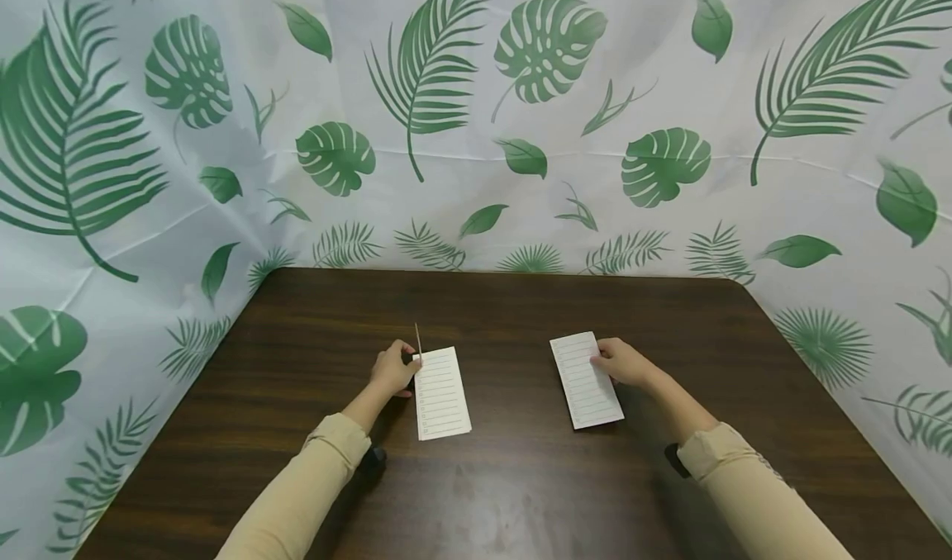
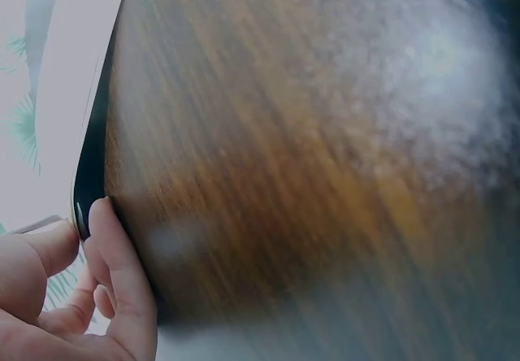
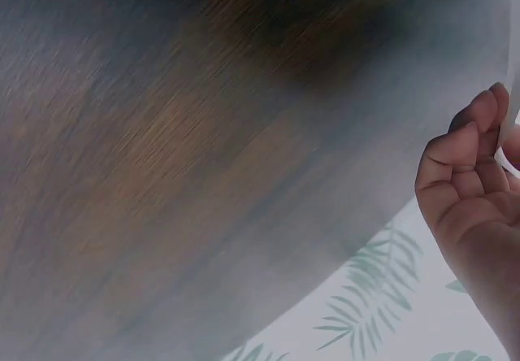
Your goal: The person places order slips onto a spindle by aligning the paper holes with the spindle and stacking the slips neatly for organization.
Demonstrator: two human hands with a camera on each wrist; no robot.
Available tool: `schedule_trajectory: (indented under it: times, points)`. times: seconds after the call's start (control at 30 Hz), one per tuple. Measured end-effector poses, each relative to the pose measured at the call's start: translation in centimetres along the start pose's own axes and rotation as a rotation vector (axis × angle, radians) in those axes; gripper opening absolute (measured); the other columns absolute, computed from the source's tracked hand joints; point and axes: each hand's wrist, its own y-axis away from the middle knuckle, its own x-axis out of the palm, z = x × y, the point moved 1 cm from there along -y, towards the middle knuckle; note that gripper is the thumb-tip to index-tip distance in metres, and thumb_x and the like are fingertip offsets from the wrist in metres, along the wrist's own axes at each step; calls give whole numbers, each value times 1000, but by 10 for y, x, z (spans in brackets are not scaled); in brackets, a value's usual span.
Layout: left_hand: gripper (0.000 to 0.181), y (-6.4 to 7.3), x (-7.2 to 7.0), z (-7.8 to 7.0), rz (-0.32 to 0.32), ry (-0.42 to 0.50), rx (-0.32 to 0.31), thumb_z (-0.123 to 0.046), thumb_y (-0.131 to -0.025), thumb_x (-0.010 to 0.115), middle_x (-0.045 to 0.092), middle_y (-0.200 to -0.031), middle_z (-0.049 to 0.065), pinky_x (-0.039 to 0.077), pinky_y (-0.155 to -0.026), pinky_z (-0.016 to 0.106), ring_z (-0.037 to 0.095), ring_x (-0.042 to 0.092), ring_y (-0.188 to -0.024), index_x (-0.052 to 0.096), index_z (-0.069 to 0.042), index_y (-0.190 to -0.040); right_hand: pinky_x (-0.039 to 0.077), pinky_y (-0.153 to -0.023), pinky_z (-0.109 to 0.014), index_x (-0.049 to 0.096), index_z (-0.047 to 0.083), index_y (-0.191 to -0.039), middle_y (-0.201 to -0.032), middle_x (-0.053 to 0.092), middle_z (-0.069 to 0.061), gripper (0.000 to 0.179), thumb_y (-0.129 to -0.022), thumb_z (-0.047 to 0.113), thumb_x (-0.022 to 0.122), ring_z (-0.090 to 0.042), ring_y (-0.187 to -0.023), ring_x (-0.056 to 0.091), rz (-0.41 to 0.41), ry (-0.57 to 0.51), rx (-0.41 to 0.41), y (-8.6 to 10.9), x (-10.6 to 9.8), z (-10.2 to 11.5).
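Note:
In the head view my left hand (image 1: 392, 368) grips the upper left edge of a white checklist notepad (image 1: 444, 395), thumb on top. A thin flap (image 1: 418, 341) stands up edge-on at the pad's top. The left wrist view has thumb and fingers pinching the pad (image 2: 77, 68), and a dark strip (image 2: 91, 166) runs along its underside. Farther right, my right hand (image 1: 623, 362) pinches the right edge of a white checklist sheet (image 1: 586, 382), thumb over the print. Its fingers (image 3: 459, 145) curl behind the paper in the right wrist view, where only a sliver of paper shows.
Beneath both hands lies a dark wood-grain table (image 1: 513, 477) with rounded far corners. A white curtain (image 1: 461, 205) printed with green leaves hangs behind it and along both sides. Dark bands are at both wrists, below the beige sleeves (image 1: 305, 481).

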Motion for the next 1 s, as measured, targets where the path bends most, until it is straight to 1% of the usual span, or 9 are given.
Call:
schedule_trajectory:
  times: [0.1, 0.2, 0.33, 0.47, 0.6, 0.7, 0.77, 0.87, 1.0]
  points:
    - [28, 0, -1, 1, 9, 21, -7, -15, -95, 55, 41, -125, 31, 57, -46, 26, 42, 55, -92, 48, -1, -118, 45, -50, -25, 54, -13, -91, -72, 58, -10, 13, -92, -1, 49, -15, -61, 50, -40, -16, -19, -4, 4, 2]
    - [29, -1, -4, 2, 26, 46, -22, -18, -95, 53, 49, -110, 27, 57, -47, 27, 29, 57, -75, 48, -1, -118, 43, -47, -23, 55, -11, -85, -67, 59, -7, 12, -91, -1, 51, -14, -56, 49, -70, -37, -41, -8, 7, 8]
    - [29, 0, -8, 4, 24, 73, -34, -22, -97, 51, 50, -88, 17, 56, -46, 26, 17, 49, -60, 48, -1, -117, 40, -45, -21, 55, -8, -79, -62, 57, -2, 14, -91, 1, 52, -13, -53, 48, -86, -58, -52, -10, 12, 20]
    - [27, 4, -9, 5, 23, 94, -32, -18, -96, 53, 50, -87, 16, 56, -46, 25, 17, 51, -60, 49, -1, -118, 40, -45, -21, 55, -6, -78, -60, 57, -3, 15, -91, 1, 53, -15, -51, 48, -84, -65, -62, -10, 17, 30]
    - [27, 8, -7, 6, 38, 116, -54, -9, -94, 54, 49, -88, 15, 56, -46, 24, 17, 52, -61, 48, -2, -120, 40, -45, -21, 56, -6, -78, -61, 58, -3, 15, -91, 1, 53, -15, -51, 48, -67, -65, -69, -10, 20, 35]
    - [28, 10, -7, 6, 47, 127, -66, -5, -94, 54, 47, -83, 11, 55, -46, 23, 16, 50, -60, 48, -2, -120, 39, -45, -21, 56, -5, -79, -61, 58, -3, 15, -91, 1, 53, -15, -52, 49, -60, -57, -65, -11, 23, 37]
    - [29, 12, -7, 6, 58, 133, -59, -4, -93, 54, 45, -78, 8, 55, -47, 22, 15, 49, -59, 47, -2, -121, 40, -45, -21, 56, -5, -79, -62, 59, -3, 14, -91, 1, 53, -16, -52, 50, -58, -51, -61, -11, 24, 38]
    - [34, 13, -9, 6, 86, 154, -47, -3, -91, 57, 44, -73, 5, 55, -47, 21, 14, 48, -59, 46, -3, -123, 41, -46, -21, 56, -5, -79, -63, 59, -4, 13, -90, 1, 53, -17, -52, 51, -61, -51, -54, -12, 25, 39]
    - [41, 14, -14, 8, 145, 191, -27, 0, -88, 60, 45, -75, 5, 55, -48, 22, 13, 47, -60, 43, -2, -126, 41, -46, -21, 56, -5, -78, -62, 59, -5, 14, -90, 1, 54, -17, -52, 52, -58, -47, -62, -11, 26, 40]
